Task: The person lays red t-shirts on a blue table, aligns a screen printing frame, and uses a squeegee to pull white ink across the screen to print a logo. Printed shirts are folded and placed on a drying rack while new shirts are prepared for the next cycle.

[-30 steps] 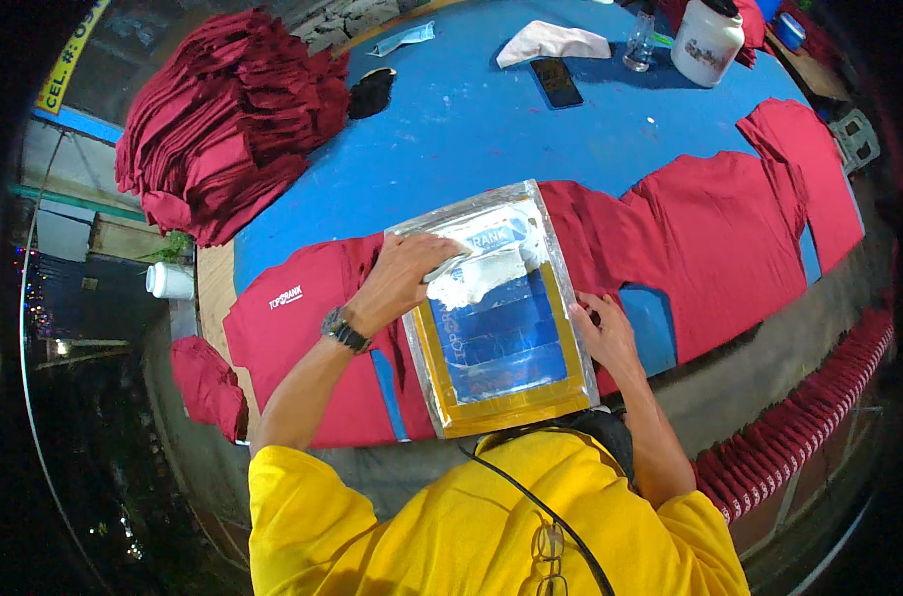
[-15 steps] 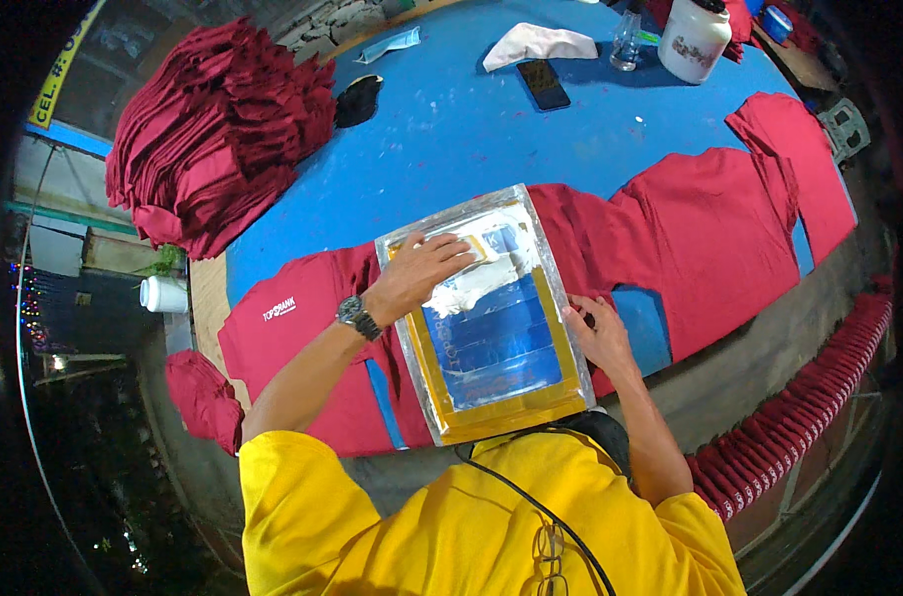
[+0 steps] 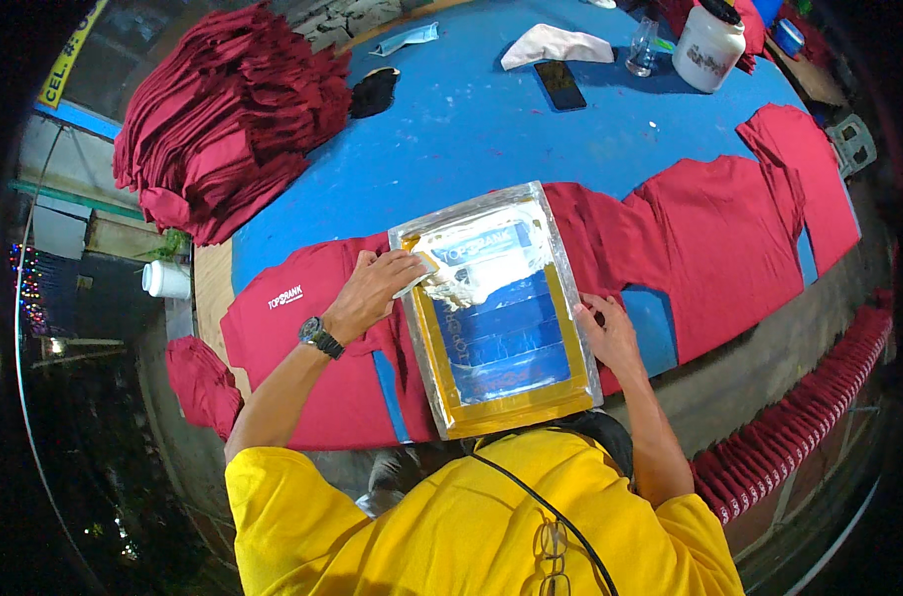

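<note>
Inside screen frame (image 3: 495, 308), white ink (image 3: 471, 268), perhaps squeegee (image 3: 418, 283)

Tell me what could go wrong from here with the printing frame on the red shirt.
1. The right hand only presses the printing frame's side edge; if it slips, the frame may shift on the red shirt and smear the print.
2. The left hand holds the scraper in a heap of white ink; ink could spill over the frame's rim onto the cloth.
</note>
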